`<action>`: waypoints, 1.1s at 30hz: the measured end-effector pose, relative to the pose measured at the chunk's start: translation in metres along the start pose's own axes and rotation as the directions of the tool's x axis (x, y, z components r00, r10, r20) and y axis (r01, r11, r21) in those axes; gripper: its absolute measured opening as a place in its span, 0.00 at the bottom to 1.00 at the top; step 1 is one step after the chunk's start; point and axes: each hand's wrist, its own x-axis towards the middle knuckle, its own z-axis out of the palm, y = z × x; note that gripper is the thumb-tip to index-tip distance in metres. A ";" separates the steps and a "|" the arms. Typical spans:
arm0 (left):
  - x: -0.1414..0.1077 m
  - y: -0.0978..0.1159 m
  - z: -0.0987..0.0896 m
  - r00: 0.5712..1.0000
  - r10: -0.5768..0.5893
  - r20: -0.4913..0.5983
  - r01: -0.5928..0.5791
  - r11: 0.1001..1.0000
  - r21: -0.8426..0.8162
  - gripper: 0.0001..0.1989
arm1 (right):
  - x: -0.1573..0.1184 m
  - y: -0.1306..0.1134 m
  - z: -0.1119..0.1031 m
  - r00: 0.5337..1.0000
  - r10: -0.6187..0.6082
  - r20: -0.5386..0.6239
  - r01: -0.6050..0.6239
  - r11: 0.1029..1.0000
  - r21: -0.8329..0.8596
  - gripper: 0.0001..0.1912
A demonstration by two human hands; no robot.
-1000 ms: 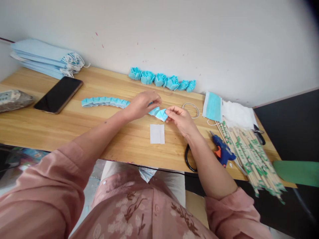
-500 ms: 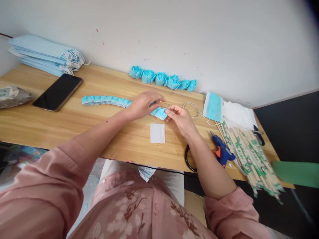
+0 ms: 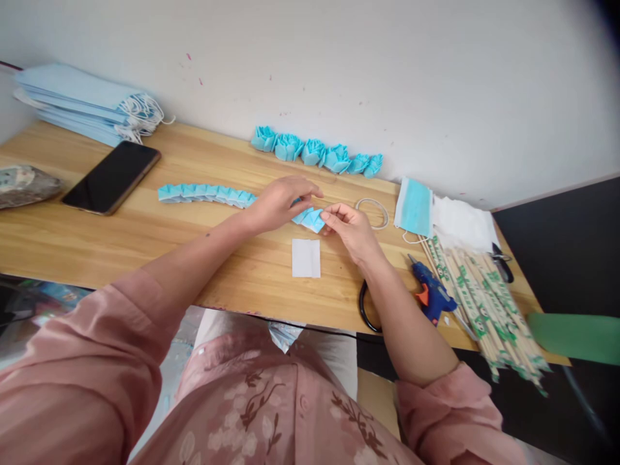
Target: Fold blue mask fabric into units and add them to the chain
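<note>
A long row of folded light-blue pieces lies across the table, passing under my left hand. That hand rests over the row with its fingers stretched out to the right, its thumb near the pieces; its palm side is hidden. At the row's right end, my right hand pinches the edge of a folded blue piece between thumb and fingers. A white square with a crease near its right side lies flat just below the hands.
Blue fabric flowers line the wall. Left are stacked masks and a phone. To the right lie a tape ring, a mask, white sheets, a blue glue gun and wrapped chopsticks.
The view has shifted very slightly. Both hands and the folded row keep their places.
</note>
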 end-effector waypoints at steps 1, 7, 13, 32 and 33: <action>0.000 0.000 0.000 1.000 0.002 0.000 -0.002 1.000 0.000 0.11 | 0.000 0.000 0.000 1.000 -0.001 -0.001 0.001 1.000 -0.004 0.20; 0.000 -0.003 0.002 1.000 0.009 -0.001 -0.009 1.000 -0.001 0.12 | 0.000 0.000 0.001 1.000 -0.005 0.006 0.005 1.000 -0.003 0.18; -0.001 -0.003 0.002 1.000 0.004 0.001 -0.004 1.000 -0.001 0.12 | 0.001 0.000 0.001 1.000 0.005 0.001 -0.005 1.000 -0.006 0.19; -0.001 0.001 0.000 1.000 -0.006 -0.005 0.006 1.000 -0.003 0.11 | -0.001 -0.003 0.002 1.000 -0.003 0.003 0.003 1.000 0.014 0.20; -0.001 0.001 0.000 1.000 -0.002 -0.007 0.002 1.000 -0.003 0.11 | -0.002 -0.003 0.002 1.000 -0.005 0.005 0.005 1.000 0.016 0.19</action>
